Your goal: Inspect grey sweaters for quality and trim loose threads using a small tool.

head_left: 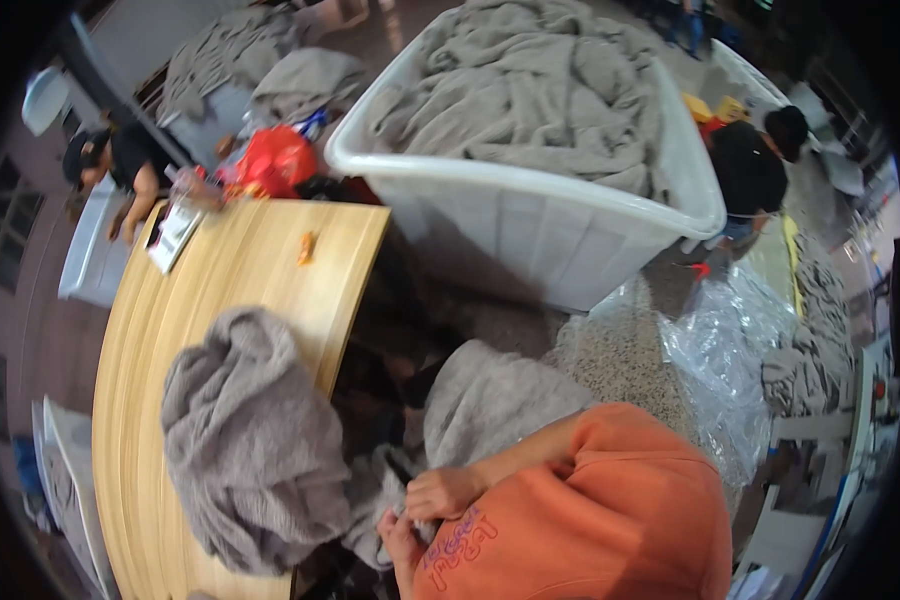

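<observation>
At six o'clock, both hands, the left hand (pixel 402 540) and right hand (pixel 445 492), pinch a grey towel (pixel 490 400) close together. I think they are sorting out its edge; next they need a corner. More grey cloth (pixel 245 440) lies on the wooden worktop (pixel 240 270). A red bag (pixel 273 160) sits at eleven o'clock, a white tub (pixel 560 235) at twelve.

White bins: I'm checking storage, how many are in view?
3: a big white bin of grey towels at centre, one behind it, one at left. Others may be hidden.
</observation>
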